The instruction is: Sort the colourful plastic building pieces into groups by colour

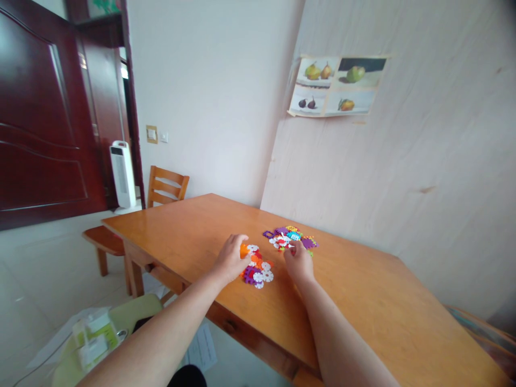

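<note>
Bare forearms (161,330) reach up from the bottom of my feed, and low on the left I see a pale green stool (131,312) carrying white and green boxes (97,341). Papers (204,346) lie on the floor under the near edge of the wooden table (355,301).

On the tabletop, between the two hands, is the nearer pile of plastic pieces (267,276): white notched discs, orange and red ones, and a purple one. My operator's left hand (231,262) is at its left side, thumb and fingers curved apart around an orange piece (244,250); I can't tell whether they grip it. The right hand (299,263) is at the near edge of the farther pile (293,235), fingers bent inward beside a white piece; from here I can't tell if anything is pinched. That second pile mixes purple, white, blue, yellow and red.

Past the table I get a slatted chair (169,174), a white tower appliance (123,174) by the dark red door (44,123), and a fruit poster (332,88) up on the wall (209,97).
</note>
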Motion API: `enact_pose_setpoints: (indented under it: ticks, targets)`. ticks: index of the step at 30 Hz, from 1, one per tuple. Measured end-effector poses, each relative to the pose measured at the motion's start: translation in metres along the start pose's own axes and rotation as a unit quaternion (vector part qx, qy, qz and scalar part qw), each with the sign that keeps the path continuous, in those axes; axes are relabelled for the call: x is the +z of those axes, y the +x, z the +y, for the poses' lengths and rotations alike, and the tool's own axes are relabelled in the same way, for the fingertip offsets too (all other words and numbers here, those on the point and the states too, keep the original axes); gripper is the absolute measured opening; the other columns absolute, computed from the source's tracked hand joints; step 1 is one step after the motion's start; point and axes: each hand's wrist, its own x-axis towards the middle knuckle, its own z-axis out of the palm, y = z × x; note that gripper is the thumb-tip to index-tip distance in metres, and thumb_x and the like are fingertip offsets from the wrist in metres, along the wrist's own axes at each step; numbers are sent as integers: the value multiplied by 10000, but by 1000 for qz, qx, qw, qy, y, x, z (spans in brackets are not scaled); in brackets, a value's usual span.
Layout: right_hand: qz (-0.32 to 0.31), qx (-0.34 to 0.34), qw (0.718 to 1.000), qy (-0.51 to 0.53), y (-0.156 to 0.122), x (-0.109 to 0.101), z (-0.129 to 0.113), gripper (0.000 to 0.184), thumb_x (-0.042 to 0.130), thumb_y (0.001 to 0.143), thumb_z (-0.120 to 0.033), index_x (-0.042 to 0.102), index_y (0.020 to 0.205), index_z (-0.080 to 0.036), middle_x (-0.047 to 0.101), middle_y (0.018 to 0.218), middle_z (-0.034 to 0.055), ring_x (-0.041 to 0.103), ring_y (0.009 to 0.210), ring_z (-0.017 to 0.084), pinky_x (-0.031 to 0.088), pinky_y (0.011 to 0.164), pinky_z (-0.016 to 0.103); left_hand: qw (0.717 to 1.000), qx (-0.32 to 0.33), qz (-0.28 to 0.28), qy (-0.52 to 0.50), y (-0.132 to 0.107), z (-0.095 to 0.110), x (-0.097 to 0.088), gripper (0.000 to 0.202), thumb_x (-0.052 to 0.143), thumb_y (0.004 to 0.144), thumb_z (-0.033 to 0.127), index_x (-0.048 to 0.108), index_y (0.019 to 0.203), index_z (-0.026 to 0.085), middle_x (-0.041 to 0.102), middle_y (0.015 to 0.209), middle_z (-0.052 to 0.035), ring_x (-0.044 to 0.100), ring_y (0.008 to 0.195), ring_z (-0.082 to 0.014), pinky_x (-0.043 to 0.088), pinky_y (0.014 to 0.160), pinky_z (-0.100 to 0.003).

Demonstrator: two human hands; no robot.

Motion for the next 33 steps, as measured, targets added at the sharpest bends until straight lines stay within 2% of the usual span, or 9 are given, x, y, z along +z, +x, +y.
enact_pose_setpoints:
  ticks: [4, 8, 13, 16, 19, 23, 25, 28, 33]
  targets:
    - [-42, -54, 987, 144, -8, 10, -10, 306, 532, 822, -422, 654, 955, -174, 640, 732, 23, 558, 670, 166, 391, 602, 254, 996, 86, 36, -8, -3, 9, 0, 541, 589, 753, 134, 440, 1269, 200, 514, 1252, -106, 488, 1216, -236, 395, 1077, -420]
    - [-153, -81, 941, 290, -20, 18, -25, 363, 562, 806, -507, 651, 892, -167, 622, 704, 8, 521, 611, 136, 397, 565, 249, 988, 152, 31, -10, -6, 20, 1, 617, 589, 781, 131, 369, 1353, 202, 485, 1304, -124, 470, 1253, -237, 418, 1072, -425]
    - [-226, -48, 897, 378, -27, 23, -33, 275, 654, 723, -419, 607, 832, -171, 605, 653, -17, 514, 558, 114, 393, 524, 234, 978, 207, 11, 0, -8, 28, 2, 661, 586, 788, 122, 333, 1392, 210, 485, 1337, -133, 472, 1267, -240, 438, 1061, -414]
    - [-201, 11, 893, 403, -21, 24, -28, 221, 662, 682, -358, 564, 780, -186, 568, 581, -41, 496, 504, 106, 381, 485, 227, 979, 202, 18, 12, -8, 29, 0, 683, 643, 781, 209, 341, 1394, 205, 487, 1351, -140, 466, 1273, -263, 422, 1073, -432]
    - [-130, 75, 893, 425, -10, 19, -17, 201, 654, 658, -328, 544, 758, -192, 572, 580, -35, 523, 505, 114, 420, 490, 237, 986, 159, 50, 28, -7, 25, -1, 621, 632, 809, 292, 378, 1365, 184, 519, 1305, -148, 488, 1237, -272, 410, 1070, -451]
    - [-7, 137, 869, 475, 7, 9, 1, 322, 644, 636, -276, 573, 940, -194, 654, 780, 13, 638, 702, 161, 519, 628, 264, 990, 98, 97, 34, -2, 14, 2, 458, 534, 875, 274, 424, 1307, 170, 563, 1210, -145, 532, 1168, -253, 429, 1035, -443]
    - [23, 149, 875, 460, 10, 7, 7, 407, 630, 646, -268, 566, 1040, -191, 668, 874, 40, 652, 773, 177, 525, 651, 265, 990, 68, 117, 30, 0, 8, 4, 421, 511, 883, 257, 439, 1288, 166, 568, 1187, -145, 548, 1143, -249, 445, 1012, -437]
    - [0, 128, 918, 376, 9, 9, 12, 388, 606, 680, -295, 593, 1045, -164, 670, 866, 60, 643, 746, 184, 503, 609, 264, 990, 31, 133, 22, 3, 1, 8, 389, 490, 885, 234, 458, 1265, 163, 569, 1182, -145, 572, 1107, -242, 464, 981, -428]
    - [-123, -40, 982, 135, -4, 19, 6, 261, 610, 734, -363, 669, 903, -173, 643, 752, 23, 578, 672, 153, 414, 589, 245, 993, -24, 119, 11, 5, -5, 10, 348, 454, 873, 177, 490, 1219, 166, 594, 1164, -130, 589, 1093, -220, 469, 969, -389]
